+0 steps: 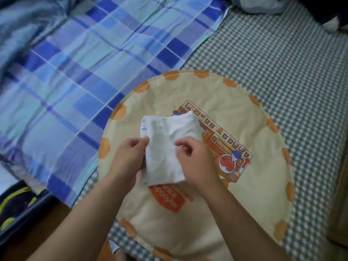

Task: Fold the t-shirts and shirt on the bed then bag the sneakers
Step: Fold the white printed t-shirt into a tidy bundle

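While both hands (130, 157) (195, 162) hold white cloth (165, 147), round cushion (244, 185) beneath, plaid sheet (84, 63) beside

Dark yellow-marked item (15, 206) cut off at the left edge, unidentifiable.

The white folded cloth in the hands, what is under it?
Under the white cloth lies a round yellow mat with a cartoon print, partly covered. Both hands grip the cloth.
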`<action>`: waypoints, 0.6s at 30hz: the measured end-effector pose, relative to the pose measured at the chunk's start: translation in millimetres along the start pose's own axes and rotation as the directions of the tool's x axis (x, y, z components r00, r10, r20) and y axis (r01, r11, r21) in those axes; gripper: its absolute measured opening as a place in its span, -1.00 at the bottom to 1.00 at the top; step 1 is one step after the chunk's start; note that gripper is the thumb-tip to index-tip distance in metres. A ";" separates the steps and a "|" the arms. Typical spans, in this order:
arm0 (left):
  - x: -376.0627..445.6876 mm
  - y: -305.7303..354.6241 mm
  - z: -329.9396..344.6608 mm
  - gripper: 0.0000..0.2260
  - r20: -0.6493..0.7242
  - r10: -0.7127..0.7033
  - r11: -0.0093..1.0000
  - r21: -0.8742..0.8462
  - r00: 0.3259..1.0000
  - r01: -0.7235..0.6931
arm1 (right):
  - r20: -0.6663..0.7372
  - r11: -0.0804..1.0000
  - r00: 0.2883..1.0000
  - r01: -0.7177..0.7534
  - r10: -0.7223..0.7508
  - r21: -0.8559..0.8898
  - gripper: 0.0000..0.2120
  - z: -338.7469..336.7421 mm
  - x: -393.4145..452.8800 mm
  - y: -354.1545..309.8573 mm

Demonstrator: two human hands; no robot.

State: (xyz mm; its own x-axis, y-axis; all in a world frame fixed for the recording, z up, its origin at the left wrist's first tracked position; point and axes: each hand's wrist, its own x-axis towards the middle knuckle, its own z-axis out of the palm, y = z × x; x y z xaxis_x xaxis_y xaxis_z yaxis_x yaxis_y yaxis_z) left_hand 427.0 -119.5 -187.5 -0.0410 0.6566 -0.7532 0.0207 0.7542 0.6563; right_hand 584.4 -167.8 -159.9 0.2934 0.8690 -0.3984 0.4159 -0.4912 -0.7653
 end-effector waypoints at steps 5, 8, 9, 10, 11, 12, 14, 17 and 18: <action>8.9 3.4 9.0 -0.88 -0.108 0.228 0.915 0.363 0.968 -0.175 | -0.273 0.979 0.962 -0.037 -0.019 -0.199 -0.61 -0.2 24.2 36.7; 9.0 3.5 -0.1 -0.92 -0.174 0.297 0.893 0.399 0.939 -0.208 | -0.139 0.953 0.989 0.009 -0.054 -0.304 -0.44 5.6 29.8 42.5; 10.2 2.0 -4.2 -0.93 -0.157 0.295 0.873 0.445 0.942 -0.199 | -0.118 0.927 0.991 0.021 -0.070 -0.375 -0.40 7.2 30.6 43.4; 10.7 0.0 -6.9 -0.86 -0.128 0.292 0.823 0.539 0.948 -0.181 | -0.118 0.892 0.989 0.030 -0.093 -0.452 -0.36 8.7 29.9 42.1; 12.0 -2.4 -9.2 -0.75 -0.105 0.313 0.739 0.651 0.944 -0.172 | -0.139 0.854 0.980 0.050 -0.142 -0.518 -0.34 10.8 29.3 39.1; 10.9 -3.9 -10.0 -0.63 -0.088 0.380 0.632 0.752 0.921 -0.189 | -0.162 0.813 0.960 0.095 -0.227 -0.574 -0.35 13.4 29.4 35.5; 8.0 -3.0 -3.2 -0.45 0.048 0.670 0.320 0.882 0.741 -0.347 | -0.162 0.720 0.886 0.233 -0.434 -0.653 -0.42 17.8 35.7 29.3; 24.0 -10.4 11.8 -0.43 0.417 0.729 -0.096 0.848 0.543 -0.521 | 0.017 0.601 0.876 0.346 -0.483 -0.720 -0.43 20.2 60.2 39.6; 34.3 -16.3 14.7 -0.42 0.459 0.662 -0.123 0.846 0.592 -0.518 | 0.089 0.577 0.902 0.344 -0.423 -0.741 -0.41 20.3 68.8 49.3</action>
State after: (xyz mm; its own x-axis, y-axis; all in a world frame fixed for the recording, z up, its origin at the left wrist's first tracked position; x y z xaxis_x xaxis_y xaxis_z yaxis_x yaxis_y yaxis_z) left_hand 439.9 -109.1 -224.7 0.4478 0.8936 -0.0316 0.8642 -0.4235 0.2717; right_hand 607.6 -131.1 -235.3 0.0120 0.9967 -0.0803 0.9785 -0.0283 -0.2044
